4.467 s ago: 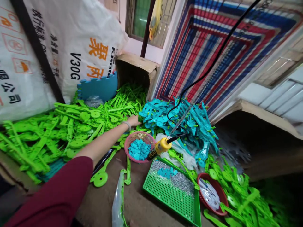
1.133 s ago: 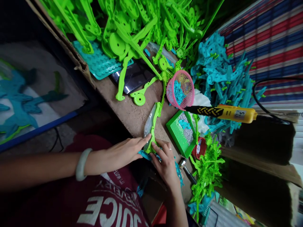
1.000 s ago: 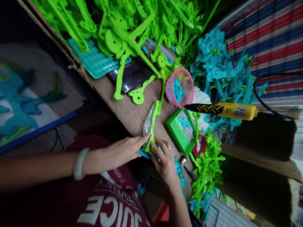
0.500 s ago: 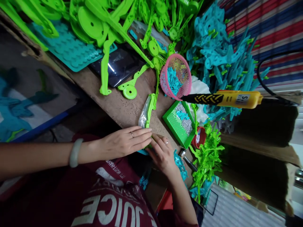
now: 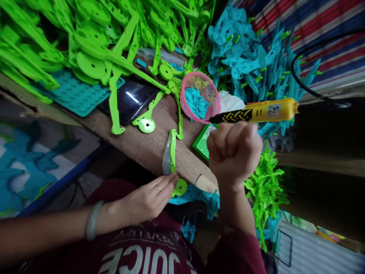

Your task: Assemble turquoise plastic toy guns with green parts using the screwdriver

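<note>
My left hand [image 5: 152,194], with a ring and a bangle at the wrist, has its fingers pressed together on a lime-green plastic arm [image 5: 172,152] with a round disc [image 5: 180,187]. Its thumb is hidden. A clear, pointed blade-like piece [image 5: 167,156] lies along the arm's upper part. Under the disc, a teal plastic part [image 5: 196,195] lies at the table edge. Raised in front of the camera, my right hand [image 5: 234,154] is closed in a fist; whatever it holds, if anything, is hidden. Just beyond its knuckles is a yellow-and-black electric screwdriver [image 5: 258,111].
A pink basket [image 5: 218,97] holds small teal pieces. Partly behind my fist stands a green perforated tray [image 5: 202,144]. Lime-green parts [image 5: 94,64] and teal parts [image 5: 239,53] are heaped behind. A dark phone-like slab [image 5: 131,97] lies near a teal mat [image 5: 74,91].
My right hand has left the green arm beside my left hand and risen to the right, closing into a fist. The green disc and teal part are now uncovered. The camera view has shifted.
</note>
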The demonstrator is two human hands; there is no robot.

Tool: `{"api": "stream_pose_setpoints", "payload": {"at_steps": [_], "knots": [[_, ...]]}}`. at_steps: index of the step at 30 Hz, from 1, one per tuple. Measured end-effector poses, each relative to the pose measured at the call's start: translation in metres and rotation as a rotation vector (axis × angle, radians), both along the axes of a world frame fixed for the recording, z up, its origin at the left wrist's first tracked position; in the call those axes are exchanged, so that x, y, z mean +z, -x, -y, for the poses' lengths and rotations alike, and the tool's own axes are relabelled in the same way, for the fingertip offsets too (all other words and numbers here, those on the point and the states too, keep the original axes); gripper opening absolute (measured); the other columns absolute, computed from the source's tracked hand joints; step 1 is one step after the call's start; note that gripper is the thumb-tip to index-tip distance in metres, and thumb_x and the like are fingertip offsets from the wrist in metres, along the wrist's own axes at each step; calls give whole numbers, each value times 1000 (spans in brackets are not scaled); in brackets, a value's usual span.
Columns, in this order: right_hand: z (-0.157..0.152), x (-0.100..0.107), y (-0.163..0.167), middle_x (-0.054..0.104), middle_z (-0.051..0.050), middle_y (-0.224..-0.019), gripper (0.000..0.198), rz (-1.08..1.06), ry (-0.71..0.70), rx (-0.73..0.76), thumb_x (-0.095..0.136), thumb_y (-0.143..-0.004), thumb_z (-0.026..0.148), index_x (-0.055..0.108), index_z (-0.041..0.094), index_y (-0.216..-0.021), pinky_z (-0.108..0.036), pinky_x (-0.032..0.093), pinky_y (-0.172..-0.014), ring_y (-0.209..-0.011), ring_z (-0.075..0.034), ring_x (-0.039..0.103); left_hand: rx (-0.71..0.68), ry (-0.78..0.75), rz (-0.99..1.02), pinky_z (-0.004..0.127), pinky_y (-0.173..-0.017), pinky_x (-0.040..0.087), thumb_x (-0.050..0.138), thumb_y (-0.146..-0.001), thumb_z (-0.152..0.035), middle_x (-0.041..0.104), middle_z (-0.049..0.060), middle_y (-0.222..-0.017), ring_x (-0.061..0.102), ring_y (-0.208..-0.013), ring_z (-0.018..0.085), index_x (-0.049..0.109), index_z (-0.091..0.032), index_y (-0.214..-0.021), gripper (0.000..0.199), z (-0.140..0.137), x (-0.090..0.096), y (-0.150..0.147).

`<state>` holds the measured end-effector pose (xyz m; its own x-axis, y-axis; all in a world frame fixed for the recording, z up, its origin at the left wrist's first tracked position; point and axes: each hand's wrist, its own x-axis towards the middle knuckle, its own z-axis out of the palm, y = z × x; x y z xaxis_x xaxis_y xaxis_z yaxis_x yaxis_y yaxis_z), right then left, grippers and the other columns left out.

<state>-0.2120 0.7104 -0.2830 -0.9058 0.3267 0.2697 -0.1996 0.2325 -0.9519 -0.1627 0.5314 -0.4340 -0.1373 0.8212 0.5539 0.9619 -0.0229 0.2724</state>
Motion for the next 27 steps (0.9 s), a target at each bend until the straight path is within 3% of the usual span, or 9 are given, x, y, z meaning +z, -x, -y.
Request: {"api": "stream_pose_setpoints", "payload": {"at_steps": [2, 5, 8, 11, 16, 18, 20, 25, 27], "knots": [[11, -15, 29, 18, 8, -50, 63, -23, 32, -65, 40, -98, 64, 19, 22, -55, -19, 28, -41, -40, -4, 21, 13, 20, -26, 44, -106, 47, 45, -94, -8, 63, 25, -131, 60, -123, 34, 59, 7, -126, 38, 0, 2, -3], [17, -75, 57, 17, 8, -48, 68, 38, -6, -86, 39, -84, 84, 18, 26, -54, -24, 25, -37, -40, -7, 19, 17, 44, -50, 44, -108, 47, 43, -93, -7, 62, 23, -133, 60, -124, 33, 58, 7, -128, 40, 0, 4, -4], [10, -122, 68, 19, 8, -48, 66, 106, 84, -28, 47, -88, 78, 23, 27, -54, -25, 23, -38, -41, -8, 20, 41, 38, -48, 43, -109, 47, 42, -95, -7, 63, 22, -133, 59, -126, 32, 58, 4, -128, 39, -1, 3, -4], [0, -100, 58, 16, 9, -51, 60, -11, 121, 1, 50, -95, 63, 22, 25, -57, -23, 22, -39, -41, -7, 17, 54, 36, -5, 41, -109, 48, 43, -96, -9, 61, 21, -136, 57, -129, 30, 58, 2, -129, 38, -2, -2, -4], [1, 16, -18, 11, 7, -55, 53, -111, 2, -188, 43, -102, 47, 20, 23, -61, -22, 22, -37, -40, -9, 15, 34, 31, 141, 41, -110, 49, 45, -98, -8, 59, 18, -140, 54, -133, 28, 56, -1, -132, 37, -10, -8, 3], [12, 36, -50, 10, 7, -54, 52, -117, 45, -254, 38, -104, 42, 19, 22, -60, -23, 22, -36, -38, -9, 14, 11, -4, 173, 43, -107, 51, 47, -98, -9, 61, 19, -137, 54, -132, 30, 57, 0, -131, 35, -14, -9, 7], [26, 25, -72, 9, 7, -51, 51, -140, 87, -368, 32, -105, 41, 19, 22, -60, -24, 23, -34, -35, -9, 12, -12, -19, 184, 45, -104, 52, 49, -99, -11, 61, 21, -136, 56, -131, 32, 56, 2, -130, 35, -16, -10, 10], [46, -58, -82, 10, 9, -46, 55, -107, -4, -612, 37, -100, 53, 17, 25, -58, -25, 17, -30, -32, -9, 11, -51, -72, 161, 44, -102, 53, 54, -98, -13, 63, 23, -131, 59, -126, 32, 57, 3, -129, 35, -15, -11, 16], [40, -59, -85, 12, 9, -45, 54, -165, 14, -635, 34, -101, 48, 19, 23, -56, -23, 17, -31, -32, -8, 12, -64, -85, 134, 44, -102, 53, 54, -100, -16, 64, 23, -130, 61, -124, 32, 59, 4, -126, 34, -14, -11, 19]]}}
